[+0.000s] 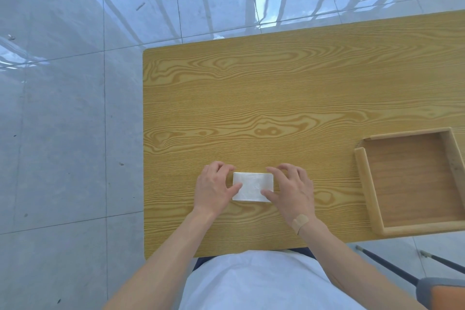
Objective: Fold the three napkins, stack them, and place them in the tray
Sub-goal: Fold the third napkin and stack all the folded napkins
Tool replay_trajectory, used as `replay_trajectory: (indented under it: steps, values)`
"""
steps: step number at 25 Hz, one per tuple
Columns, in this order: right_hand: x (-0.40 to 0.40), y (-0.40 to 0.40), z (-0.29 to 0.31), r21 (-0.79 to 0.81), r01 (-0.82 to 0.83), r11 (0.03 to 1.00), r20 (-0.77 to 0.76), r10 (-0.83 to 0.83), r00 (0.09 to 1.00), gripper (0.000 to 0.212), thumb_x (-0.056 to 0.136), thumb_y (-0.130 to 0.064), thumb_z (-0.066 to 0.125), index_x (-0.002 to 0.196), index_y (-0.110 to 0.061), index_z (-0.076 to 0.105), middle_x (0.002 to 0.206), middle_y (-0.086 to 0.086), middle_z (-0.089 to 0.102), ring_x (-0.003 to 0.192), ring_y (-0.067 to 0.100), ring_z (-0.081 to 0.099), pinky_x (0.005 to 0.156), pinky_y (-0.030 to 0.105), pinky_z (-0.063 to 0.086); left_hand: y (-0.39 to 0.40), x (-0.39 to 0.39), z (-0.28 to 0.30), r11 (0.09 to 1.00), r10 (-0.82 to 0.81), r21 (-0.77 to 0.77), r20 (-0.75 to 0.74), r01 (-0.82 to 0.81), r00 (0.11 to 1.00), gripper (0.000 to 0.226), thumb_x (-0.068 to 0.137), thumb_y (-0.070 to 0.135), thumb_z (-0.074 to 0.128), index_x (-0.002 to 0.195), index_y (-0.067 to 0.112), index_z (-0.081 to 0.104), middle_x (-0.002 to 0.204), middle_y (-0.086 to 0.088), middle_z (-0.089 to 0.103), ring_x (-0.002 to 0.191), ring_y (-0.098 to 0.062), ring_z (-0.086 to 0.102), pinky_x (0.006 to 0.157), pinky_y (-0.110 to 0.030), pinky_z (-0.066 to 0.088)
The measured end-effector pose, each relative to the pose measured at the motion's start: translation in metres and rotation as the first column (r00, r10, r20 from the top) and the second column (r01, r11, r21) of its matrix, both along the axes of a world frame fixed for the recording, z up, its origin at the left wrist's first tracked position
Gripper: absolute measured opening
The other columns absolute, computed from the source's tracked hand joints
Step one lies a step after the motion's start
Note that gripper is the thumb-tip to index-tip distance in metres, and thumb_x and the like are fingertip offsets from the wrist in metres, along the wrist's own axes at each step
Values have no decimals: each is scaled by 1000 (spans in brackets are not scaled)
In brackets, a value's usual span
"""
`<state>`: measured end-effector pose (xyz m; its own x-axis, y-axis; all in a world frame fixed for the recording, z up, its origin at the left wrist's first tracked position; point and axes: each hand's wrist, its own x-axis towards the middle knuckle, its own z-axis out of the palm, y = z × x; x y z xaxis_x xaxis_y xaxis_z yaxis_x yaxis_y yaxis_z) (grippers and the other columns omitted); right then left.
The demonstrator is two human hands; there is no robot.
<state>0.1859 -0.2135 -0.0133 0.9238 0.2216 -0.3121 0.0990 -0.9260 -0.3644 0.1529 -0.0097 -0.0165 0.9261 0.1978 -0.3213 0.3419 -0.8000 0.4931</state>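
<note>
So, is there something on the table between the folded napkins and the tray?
Nothing visible. The folded napkins, held by the left hand and right hand, have only bare table toward the tray.

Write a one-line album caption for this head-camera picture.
Both hands, left hand and right hand, grip a folded white napkin stack on a wooden table; the wooden tray waits empty.
</note>
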Motion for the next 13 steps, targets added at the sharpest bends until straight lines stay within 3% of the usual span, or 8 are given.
replay_trajectory:
  steps: [5, 10, 13]
  values:
    - [2, 6, -4, -79, -40, 996, -25, 38, 999, 48, 78, -44, 74, 124, -35, 62, 136, -3, 49, 128, 26, 36, 100, 42, 34, -3, 5, -1, 981, -141, 125, -61, 148, 988, 37, 86, 41, 68, 119, 25, 63, 118, 4, 52, 111, -18, 48, 89, -34, 43]
    - [12, 13, -3, -109, -56, 992, -86, 47, 995, 40, 78, -40, 74, 114, -31, 58, 135, -4, 43, 124, 26, 31, 97, 38, 32, -6, 15, 1, 981, -143, 113, -115, 156, 983, 30, 84, 35, 67, 110, 23, 59, 114, 3, 49, 105, -18, 45, 86, -33, 44]
    - [19, 19, 0, -133, -87, 987, -105, 74, 992, 36, 79, -37, 73, 107, -29, 52, 123, -5, 47, 116, 25, 35, 91, 36, 34, -8, 23, 4, 974, -186, 94, -170, 204, 968, 23, 84, 29, 64, 103, 21, 54, 108, 2, 52, 100, -20, 49, 79, -32, 42]
